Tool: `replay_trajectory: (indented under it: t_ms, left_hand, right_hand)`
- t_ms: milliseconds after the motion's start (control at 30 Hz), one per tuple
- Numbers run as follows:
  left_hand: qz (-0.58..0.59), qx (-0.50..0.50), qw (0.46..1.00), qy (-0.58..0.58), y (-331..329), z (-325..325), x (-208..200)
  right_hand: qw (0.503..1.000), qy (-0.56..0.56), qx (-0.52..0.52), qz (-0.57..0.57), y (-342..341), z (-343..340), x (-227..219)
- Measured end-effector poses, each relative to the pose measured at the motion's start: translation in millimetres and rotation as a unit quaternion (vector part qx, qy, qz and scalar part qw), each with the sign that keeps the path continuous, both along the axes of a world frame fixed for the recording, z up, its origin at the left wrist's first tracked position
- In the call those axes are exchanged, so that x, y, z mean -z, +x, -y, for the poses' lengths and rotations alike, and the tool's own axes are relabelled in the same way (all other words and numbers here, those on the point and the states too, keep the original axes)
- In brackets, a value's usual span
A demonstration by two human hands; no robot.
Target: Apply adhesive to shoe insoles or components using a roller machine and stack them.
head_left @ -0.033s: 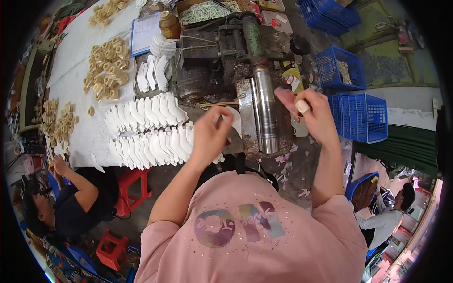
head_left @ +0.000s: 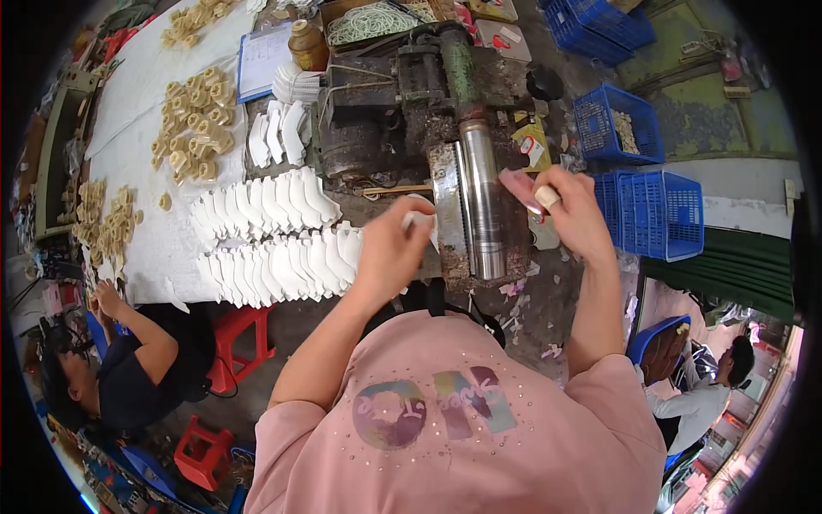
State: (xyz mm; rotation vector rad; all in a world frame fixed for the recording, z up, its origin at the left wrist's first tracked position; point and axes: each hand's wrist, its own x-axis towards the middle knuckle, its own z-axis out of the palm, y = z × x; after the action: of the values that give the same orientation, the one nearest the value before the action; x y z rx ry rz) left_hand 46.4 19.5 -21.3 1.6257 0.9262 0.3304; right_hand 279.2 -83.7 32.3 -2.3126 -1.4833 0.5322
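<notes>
A polished metal cylinder (head_left: 482, 197) juts toward me from a dark, greasy machine (head_left: 360, 111). Just left of it my left hand (head_left: 394, 248) is closed, its fingers pinched on a thin white curved piece (head_left: 419, 219) that is partly hidden by them. On the cylinder's right side my right hand (head_left: 575, 214) grips a tool by its pale handle (head_left: 546, 196). From that handle sticks out a flat pinkish end (head_left: 519, 184), tilted toward the cylinder; its exact kind cannot be made out. Beside my left hand lie two rows of white curved pieces (head_left: 282, 261).
Beige ring-shaped parts (head_left: 195, 124) are heaped on the white-covered table (head_left: 128, 154). A brown jar (head_left: 306, 44) and a blue clipboard (head_left: 264, 64) stand farther back. Blue crates (head_left: 659, 214) line the right. Another person (head_left: 128, 360) works at left, near red stools (head_left: 204, 452).
My left hand has shifted slightly right, closer to the cylinder, with the white piece. My right hand and its tool have moved only a little.
</notes>
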Motion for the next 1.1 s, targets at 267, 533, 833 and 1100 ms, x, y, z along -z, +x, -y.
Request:
replay_trajectory:
  t_ms: [267, 533, 833, 1100]
  left_hand:
    - [0.027, -0.068, 0.944, 0.321, 24, 11, 21]
    - [0.011, -0.285, 0.957, 0.052, -107, -25, 32]
    - [-0.451, 0.014, 0.816, 0.362, -241, -18, 116]
    - [-0.066, -0.092, 0.983, 0.144, -140, -37, 9]
  right_hand:
    - [0.988, 0.155, -0.002, 0.027, -20, -5, 32]
    - [0.964, 0.139, 0.157, -0.166, -24, 2, 35]
    - [0.970, 0.169, 0.126, -0.124, -30, -11, 42]
    - [0.939, 0.264, -0.010, -0.218, -83, -20, 5]
